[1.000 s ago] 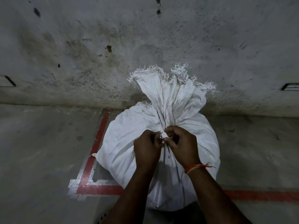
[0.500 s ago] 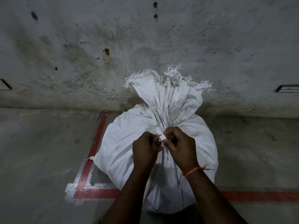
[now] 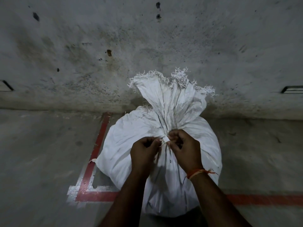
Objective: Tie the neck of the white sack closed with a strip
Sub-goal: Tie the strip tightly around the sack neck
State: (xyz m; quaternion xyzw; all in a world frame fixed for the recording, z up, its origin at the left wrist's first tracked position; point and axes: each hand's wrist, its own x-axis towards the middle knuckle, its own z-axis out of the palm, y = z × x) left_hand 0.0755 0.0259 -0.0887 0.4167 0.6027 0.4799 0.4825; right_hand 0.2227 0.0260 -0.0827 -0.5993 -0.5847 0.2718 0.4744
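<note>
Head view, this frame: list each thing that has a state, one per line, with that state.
white sack: full, upright on the floor, neck gathered.
sack mouth: frayed, fanned open above the neck.
strip: at the neck, pinched between both hands; knot cannot be judged.
left hand: closed on the strip.
right hand: closed on the strip.

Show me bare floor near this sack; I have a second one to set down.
Free: floor left of the red line, and floor right of the sack up to the wall. Crowded: the neck, where both hands work the strip.
</note>
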